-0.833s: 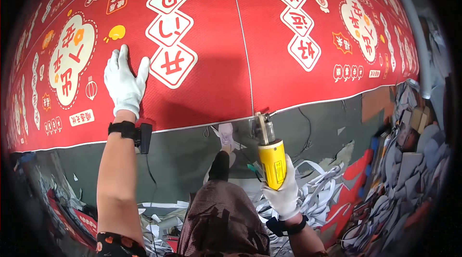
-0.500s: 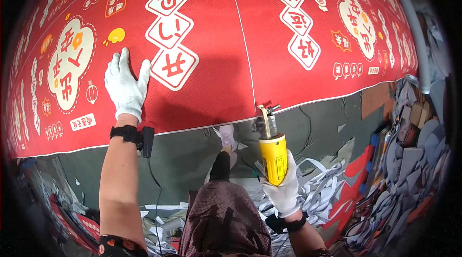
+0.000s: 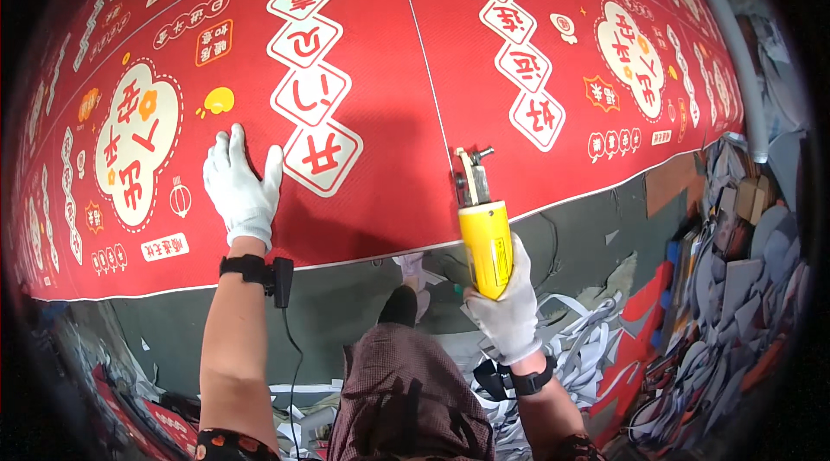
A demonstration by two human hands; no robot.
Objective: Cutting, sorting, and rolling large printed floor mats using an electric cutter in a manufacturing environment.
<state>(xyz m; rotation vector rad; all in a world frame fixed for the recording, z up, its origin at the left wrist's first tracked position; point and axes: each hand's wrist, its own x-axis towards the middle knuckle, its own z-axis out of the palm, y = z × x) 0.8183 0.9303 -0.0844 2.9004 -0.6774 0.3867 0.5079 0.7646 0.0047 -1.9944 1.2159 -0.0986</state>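
Note:
A large red printed sheet (image 3: 389, 176) with cream and orange designs spreads before me, its pale-trimmed near edge curving across the view. My left hand (image 3: 242, 184), in a white glove, rests palm down on it, left of a column of diamond-shaped prints, thumb apart from the fingers. In its white glove, my right hand (image 3: 508, 310) grips a yellow handheld electric cutter (image 3: 488, 245) by its body. The metal head of the cutter is over the sheet, inside the near edge, at the lower end of a thin white line (image 3: 424, 38) running away from me.
Heaps of grey and white offcuts (image 3: 735, 314) lie at the right, with pale strips (image 3: 571, 340) nearer my right forearm. A grey tube (image 3: 722, 29) runs along the sheet's right side. Dark green floor (image 3: 346, 314) shows below the sheet, with a shoe (image 3: 410, 267) partly under its edge.
The cutter and my right hand have moved away from me, from the sheet's near edge inward along the white line. The sheet sits lower in view; my left hand keeps its spot on it.

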